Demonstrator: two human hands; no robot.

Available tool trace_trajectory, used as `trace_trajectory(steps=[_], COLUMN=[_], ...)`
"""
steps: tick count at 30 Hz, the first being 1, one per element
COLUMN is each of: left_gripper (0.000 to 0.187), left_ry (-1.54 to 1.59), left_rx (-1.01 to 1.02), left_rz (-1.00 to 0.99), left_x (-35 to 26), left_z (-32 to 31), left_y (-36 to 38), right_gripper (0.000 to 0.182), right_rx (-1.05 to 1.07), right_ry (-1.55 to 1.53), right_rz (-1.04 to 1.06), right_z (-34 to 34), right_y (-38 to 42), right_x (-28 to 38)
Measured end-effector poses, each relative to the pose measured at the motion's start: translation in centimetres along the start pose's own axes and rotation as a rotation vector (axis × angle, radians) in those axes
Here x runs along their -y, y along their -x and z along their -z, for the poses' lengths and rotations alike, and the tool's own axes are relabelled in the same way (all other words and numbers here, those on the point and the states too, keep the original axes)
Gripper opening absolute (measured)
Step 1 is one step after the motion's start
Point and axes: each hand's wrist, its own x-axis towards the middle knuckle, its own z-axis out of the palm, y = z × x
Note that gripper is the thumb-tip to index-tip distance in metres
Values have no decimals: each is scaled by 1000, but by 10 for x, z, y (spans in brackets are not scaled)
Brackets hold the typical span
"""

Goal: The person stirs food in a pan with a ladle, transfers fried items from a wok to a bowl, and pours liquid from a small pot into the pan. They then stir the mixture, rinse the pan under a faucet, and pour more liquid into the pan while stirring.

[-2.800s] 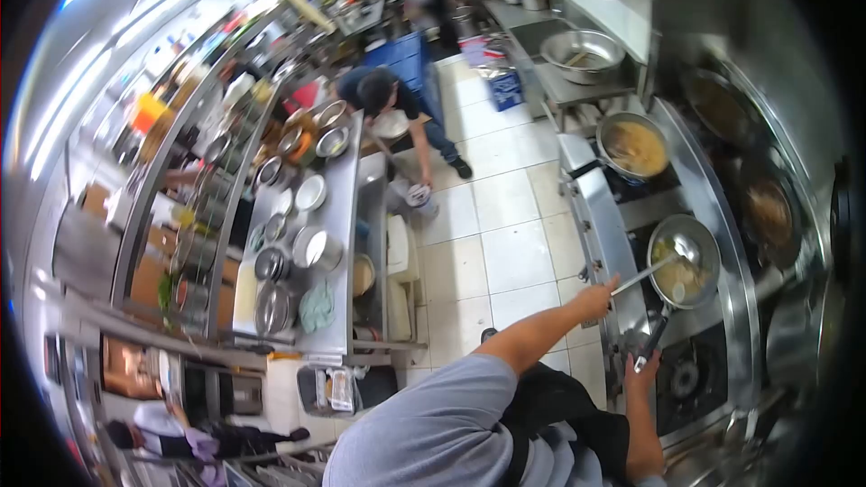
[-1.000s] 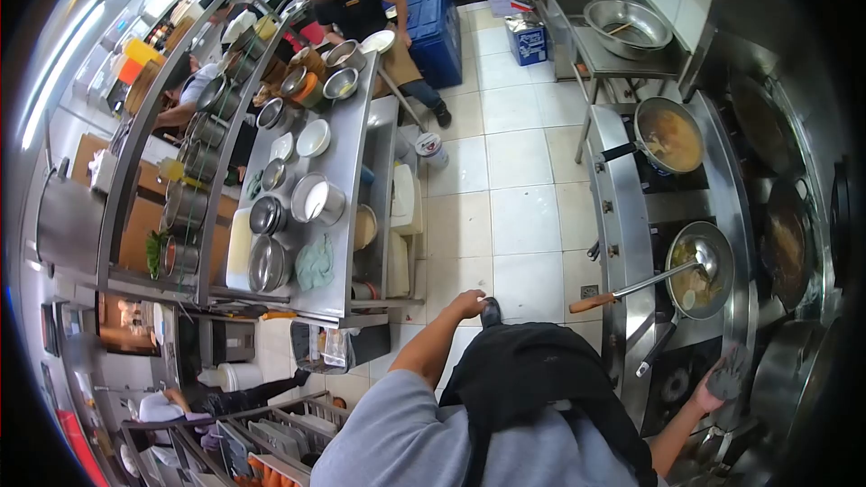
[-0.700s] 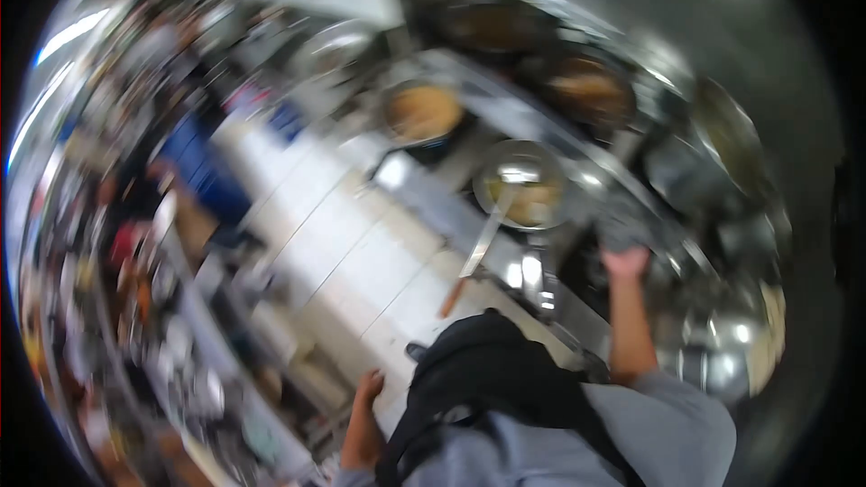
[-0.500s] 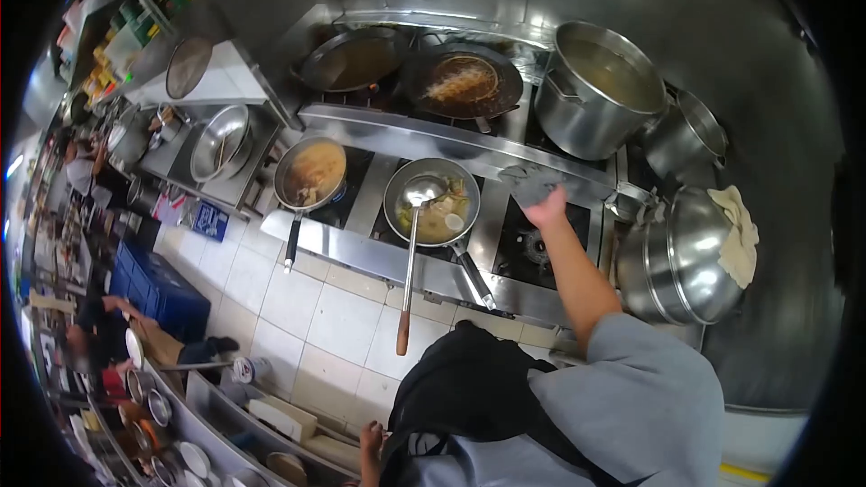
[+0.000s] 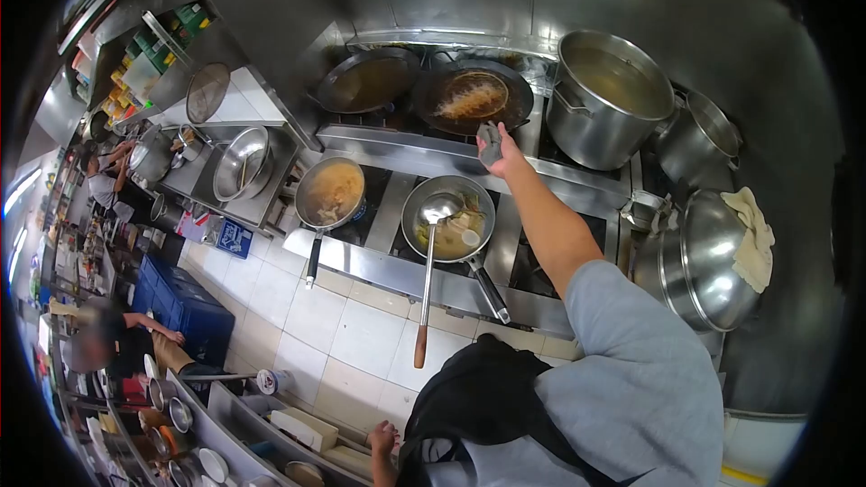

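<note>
A grey cloth (image 5: pixel 490 144) is grasped in the right hand (image 5: pixel 511 160) by the near rim of a rear wok (image 5: pixel 517 95), apparently as a guard against heat. Whether anything is held by the low-hanging left hand (image 5: pixel 383 437) cannot be told.

At the back right, a tall stockpot (image 5: pixel 591 137) holds cloudy liquid; just beside it stands a smaller steel pot (image 5: pixel 690 151); nearer, a cream towel (image 5: pixel 756 242) drapes over a large steel bowl (image 5: pixel 717 257) tipped on its side; toward the left, a wide steel basin (image 5: pixel 261 169) sits on a metal counter (image 5: pixel 293 167); a blue-and-white carton (image 5: pixel 234 239), a big blue plastic container (image 5: pixel 185 307) and a white tub (image 5: pixel 268 381) stand on pale floor tiles (image 5: pixel 365 325); a person in a dark top (image 5: pixel 131 340) is near the container.
</note>
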Motion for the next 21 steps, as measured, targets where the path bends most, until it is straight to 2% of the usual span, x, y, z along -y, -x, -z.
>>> trace_trajectory(steps=[1,3,4,5,7,9,11,13,17,19,20,21], left_gripper=[44,45,45,45,46,47,48,49,46,45,45,46], left_ry=[13,6,-9,0,66,126,152,-123,2,-235,-233,10], left_rx=[-4,-1,10,6,24,46,59,12,15,-39,-41,34], left_rz=[-11,4,21,24,22,20,19,-24,81,0,0,54], left_x=[-1,2,6,39,96,152,158,161,164,160,150,141], left_z=[-2,-8,-11,-17,-39,-53,-52,-46,-44,-40,-35,-27], left_y=[2,5,7,-9,-41,-43,-40,-27,-31,-42,-40,-34], right_gripper=[37,36,31,31,27,26,26,25,25,25,25,25], right_rx=[8,52,-45,-42,-7,-19,-36,-55,-102,-97,-93,-90], right_ry=[4,204,232,239,463,528,641,679,677,689,700,701], right_rz=[-7,-134,-158,-165,-137,-90,30,69,111,143,175,175], right_z=[3,10,3,4,10,0,1,-3,-6,-5,-8,-8], right_y=[-8,-20,-10,-9,-10,9,15,28,32,35,40,41], right_x=[4,10,7,6,8,3,3,2,3,5,4,4])
